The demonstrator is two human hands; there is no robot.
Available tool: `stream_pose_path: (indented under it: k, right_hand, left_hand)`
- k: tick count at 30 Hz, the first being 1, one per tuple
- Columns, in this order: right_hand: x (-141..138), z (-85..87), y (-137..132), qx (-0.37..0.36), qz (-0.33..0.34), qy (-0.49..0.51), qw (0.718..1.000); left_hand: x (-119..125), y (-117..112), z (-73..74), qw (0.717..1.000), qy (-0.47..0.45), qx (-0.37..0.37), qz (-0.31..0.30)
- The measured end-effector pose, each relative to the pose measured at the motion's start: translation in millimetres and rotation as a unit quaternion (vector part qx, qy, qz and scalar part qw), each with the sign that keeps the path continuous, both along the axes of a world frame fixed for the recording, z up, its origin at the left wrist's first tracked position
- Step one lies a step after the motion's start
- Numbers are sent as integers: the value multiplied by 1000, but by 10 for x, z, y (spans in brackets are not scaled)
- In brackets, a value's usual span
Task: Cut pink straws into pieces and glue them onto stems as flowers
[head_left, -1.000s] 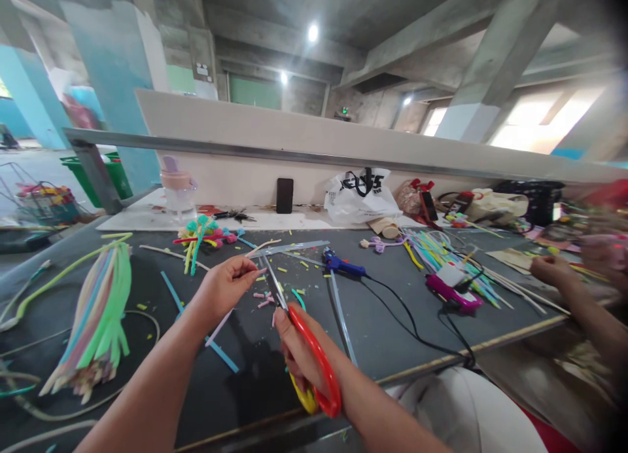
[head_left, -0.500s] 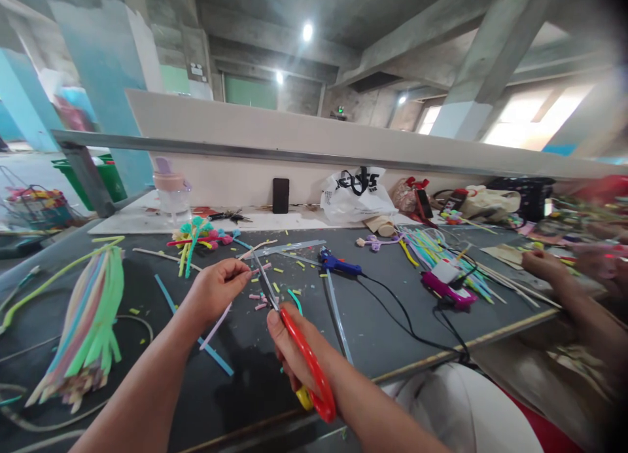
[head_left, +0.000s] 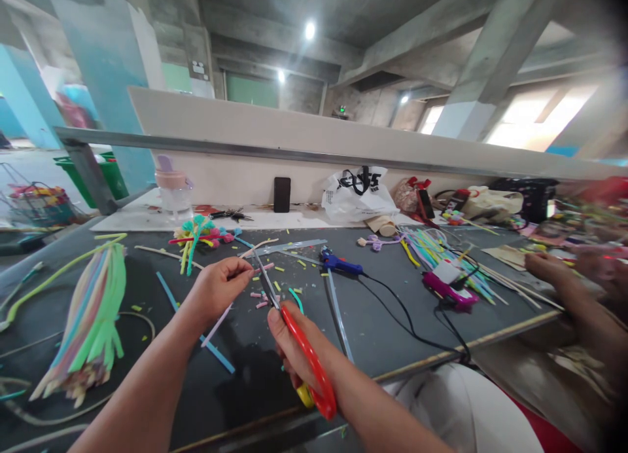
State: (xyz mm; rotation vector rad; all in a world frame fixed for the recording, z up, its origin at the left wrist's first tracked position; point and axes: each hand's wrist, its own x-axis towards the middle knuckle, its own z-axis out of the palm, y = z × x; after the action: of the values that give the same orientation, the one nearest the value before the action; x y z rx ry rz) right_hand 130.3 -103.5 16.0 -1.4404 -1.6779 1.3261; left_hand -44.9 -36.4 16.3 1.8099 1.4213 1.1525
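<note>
Left hand [head_left: 216, 292]: thumb and fingertips are pinched on a pink strip [head_left: 218, 323], gripped close to its far end so that only a short tip is offered to the blades; the long remainder trails down toward the near edge of the table [head_left: 392, 322].

Right hand [head_left: 289, 348]: clenched through the red and yellow handles of the scissors [head_left: 307, 364], blades pointed away and to the left, meeting the strip just beyond the left fingertips. Whether the blades are parted cannot be told.

Short cut pieces [head_left: 260, 299] are scattered beneath the blades. A bundle of coloured strips [head_left: 91, 309] is laid at the left and a blue glue gun [head_left: 338, 264] beyond the scissors. A co-worker's hand [head_left: 544, 266] is seen at the far right.
</note>
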Motion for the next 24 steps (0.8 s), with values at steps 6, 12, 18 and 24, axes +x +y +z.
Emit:
stream_pose_path:
  k: [6,12,18,24]
  right_hand:
    - [-14,65,-13,-22,2,1,1000]
    - [-21,24,13,-20,-1,12,1000]
    - [-12,52,-8,-18,1,16,1000]
    - [-11,-6,7,-9,-6,20,1000]
  left_hand:
    - [8,-4,15,1000,10,-1,0]
    - [5,13,-7,1000,7,-1,-4]
    - [1,26,-15,1000,17,3,-7]
    - [-1,22,-17,1000,22,3,-7]
